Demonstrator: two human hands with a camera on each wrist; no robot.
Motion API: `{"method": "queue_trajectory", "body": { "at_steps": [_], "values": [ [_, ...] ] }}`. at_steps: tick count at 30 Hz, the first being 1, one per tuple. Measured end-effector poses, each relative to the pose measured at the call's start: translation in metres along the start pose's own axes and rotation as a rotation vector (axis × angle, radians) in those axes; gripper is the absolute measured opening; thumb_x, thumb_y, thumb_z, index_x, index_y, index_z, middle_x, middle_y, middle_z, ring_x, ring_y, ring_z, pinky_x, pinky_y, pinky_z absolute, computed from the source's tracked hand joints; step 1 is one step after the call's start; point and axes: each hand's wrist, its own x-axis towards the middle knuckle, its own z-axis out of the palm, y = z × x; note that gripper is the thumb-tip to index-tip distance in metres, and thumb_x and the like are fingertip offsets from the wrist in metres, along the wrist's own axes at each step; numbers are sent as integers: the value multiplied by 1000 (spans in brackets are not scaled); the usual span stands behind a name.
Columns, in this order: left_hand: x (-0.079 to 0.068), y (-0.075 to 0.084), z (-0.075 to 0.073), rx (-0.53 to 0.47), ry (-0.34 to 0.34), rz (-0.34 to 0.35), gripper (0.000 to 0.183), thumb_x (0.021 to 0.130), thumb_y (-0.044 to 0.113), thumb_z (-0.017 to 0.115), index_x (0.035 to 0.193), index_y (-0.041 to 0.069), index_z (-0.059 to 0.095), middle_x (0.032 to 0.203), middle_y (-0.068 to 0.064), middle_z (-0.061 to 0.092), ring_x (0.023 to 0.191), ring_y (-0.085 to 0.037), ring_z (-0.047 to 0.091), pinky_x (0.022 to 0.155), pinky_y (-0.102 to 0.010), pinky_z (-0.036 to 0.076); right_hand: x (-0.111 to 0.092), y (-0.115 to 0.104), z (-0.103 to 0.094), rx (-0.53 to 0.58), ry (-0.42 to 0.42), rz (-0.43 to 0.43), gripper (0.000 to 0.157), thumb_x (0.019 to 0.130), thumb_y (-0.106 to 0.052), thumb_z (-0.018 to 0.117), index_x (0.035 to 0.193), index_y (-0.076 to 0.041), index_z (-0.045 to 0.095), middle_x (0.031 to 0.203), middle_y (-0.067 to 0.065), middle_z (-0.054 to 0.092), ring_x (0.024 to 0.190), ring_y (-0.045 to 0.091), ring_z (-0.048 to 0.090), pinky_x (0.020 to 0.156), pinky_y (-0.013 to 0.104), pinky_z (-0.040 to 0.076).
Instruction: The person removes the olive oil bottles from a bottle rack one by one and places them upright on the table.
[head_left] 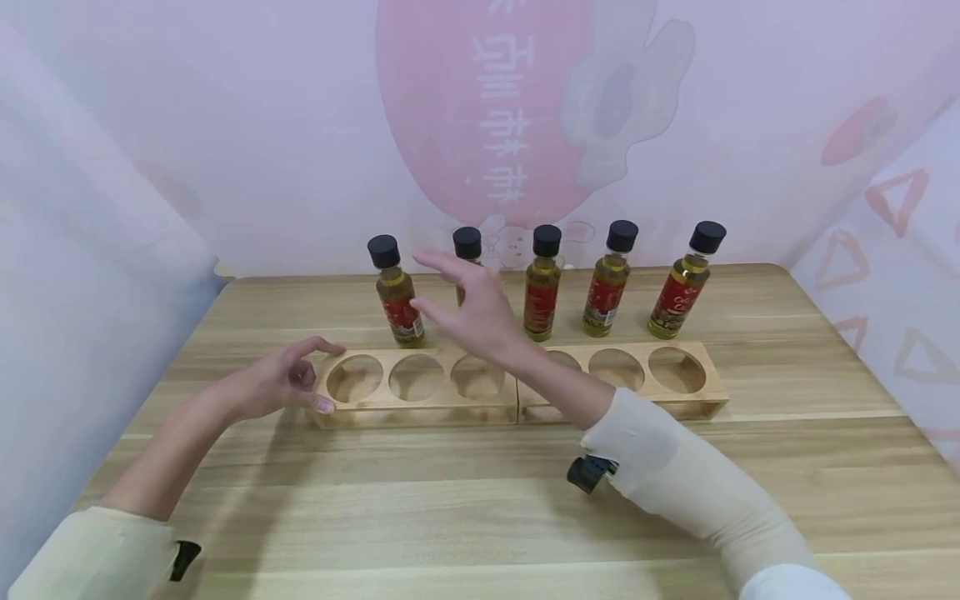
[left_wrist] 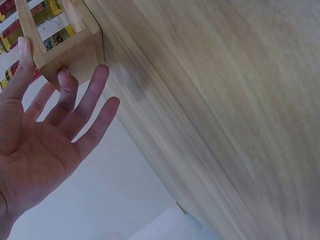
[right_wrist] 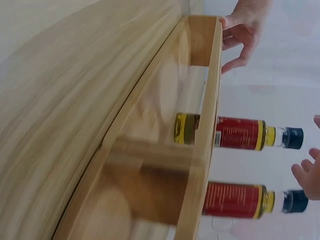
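Observation:
A light wooden rack (head_left: pixel 420 414) with round holes lies on the table, its end meeting a second, matching wooden rack (head_left: pixel 716 408). My left hand (head_left: pixel 273 383) holds the left rack's outer end, thumb at the front edge and index finger at the back corner; other fingers spread by the end panel in the left wrist view. Behind the racks stands a row of small oil bottles with black caps and red labels. My right hand (head_left: pixel 480 312) reaches over the left rack, fingers spread, thumb tip beside the leftmost oil bottle (head_left: pixel 400 304). It partly hides the second oil bottle (head_left: pixel 467 243).
Three more oil bottles stand to the right: one in the middle (head_left: pixel 541 300), another (head_left: pixel 606 296) beside it, and the rightmost (head_left: pixel 677 296). A pale printed curtain (head_left: pixel 300 150) hangs right behind the wooden table (head_left: pixel 420 517).

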Motion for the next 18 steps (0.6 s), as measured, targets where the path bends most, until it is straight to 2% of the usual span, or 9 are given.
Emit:
{"method": "queue_trajectory", "body": {
  "at_steps": [3, 6, 12, 18],
  "values": [
    [1, 0, 1, 5, 1, 1, 83, 85, 16, 85, 151, -3, 39, 73, -3, 51, 66, -14, 46, 65, -28, 43, -10, 4, -16, -51, -39, -59, 45, 93, -4, 77, 136, 0, 65, 139, 13, 65, 130, 25, 61, 105, 30, 49],
    [2, 0, 0, 13, 6, 9, 82, 85, 16, 85, 151, -3, 40, 74, -3, 51, 67, -14, 46, 65, -28, 42, -20, 9, -32, -80, -63, -77, 41, 92, -4, 78, 131, 0, 69, 134, 14, 68, 125, 28, 64, 102, 36, 53],
    [1, -3, 0, 28, 24, 31, 81, 85, 15, 85, 150, -4, 41, 74, -3, 51, 68, -14, 46, 64, -28, 42, -40, 14, -68, -58, -130, 44, 37, 94, -4, 77, 130, -3, 70, 133, 13, 68, 117, 33, 68, 99, 41, 54],
    [-1, -4, 3, 84, 43, 46, 80, 86, 19, 85, 150, -5, 43, 80, -3, 54, 73, -16, 49, 67, -28, 45, -55, 19, -98, -65, -173, 134, 36, 93, -5, 77, 128, -2, 71, 121, 14, 73, 108, 29, 70, 97, 47, 55]
  ]
}}
